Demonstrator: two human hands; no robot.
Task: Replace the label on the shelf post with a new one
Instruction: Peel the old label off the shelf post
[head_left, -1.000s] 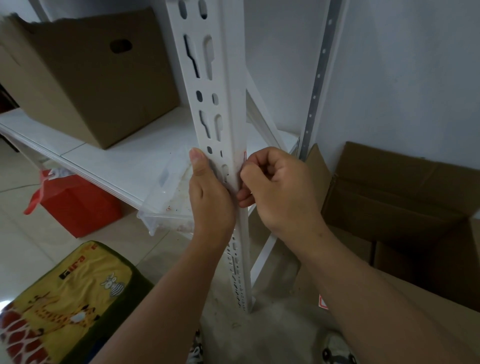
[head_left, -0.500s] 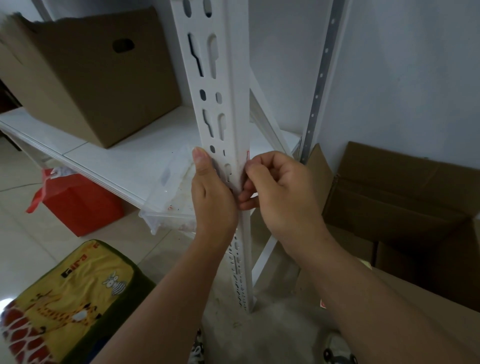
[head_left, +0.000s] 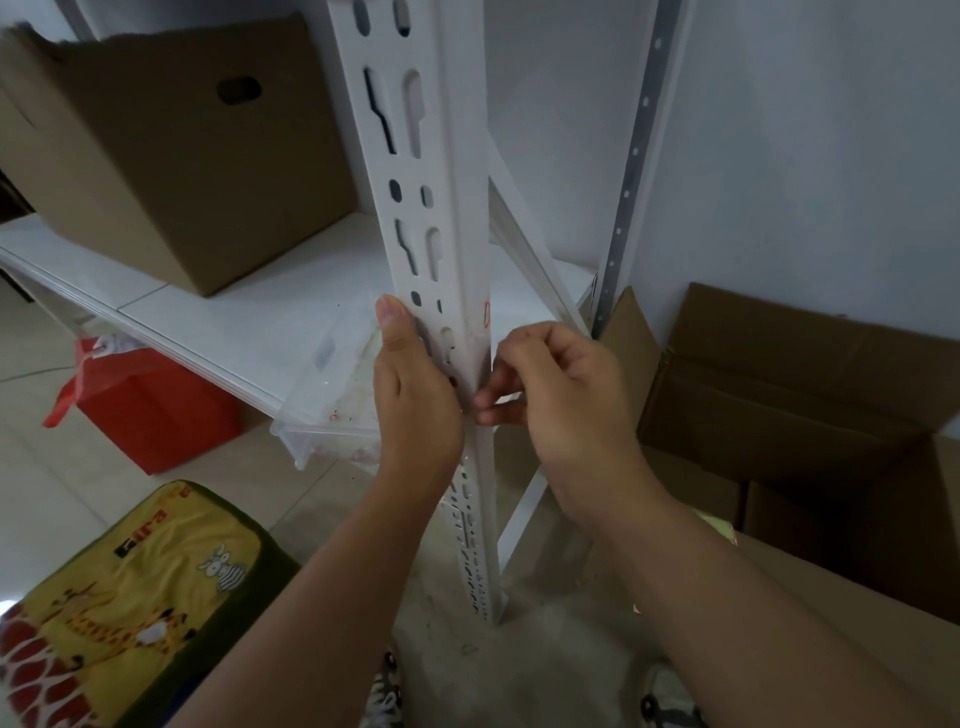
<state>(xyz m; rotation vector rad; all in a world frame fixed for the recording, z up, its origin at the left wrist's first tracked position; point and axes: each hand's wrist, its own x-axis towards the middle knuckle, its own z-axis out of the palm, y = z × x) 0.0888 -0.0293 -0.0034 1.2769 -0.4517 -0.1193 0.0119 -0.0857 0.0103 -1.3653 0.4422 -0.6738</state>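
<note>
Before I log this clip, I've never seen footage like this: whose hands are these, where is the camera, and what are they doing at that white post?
The camera sits on a person's head, looking forward and down, so both arms reach in from the bottom. There is no robot. The left hand rests flat against the slotted white shelf post, steadying it. The right hand pinches at the post's edge, seemingly picking at a label; a red-marked label shows just above its fingers. What the fingers grip is too small to tell. On the shelf stand a cardboard box and a clear plastic container. An open box is at the right.
</note>
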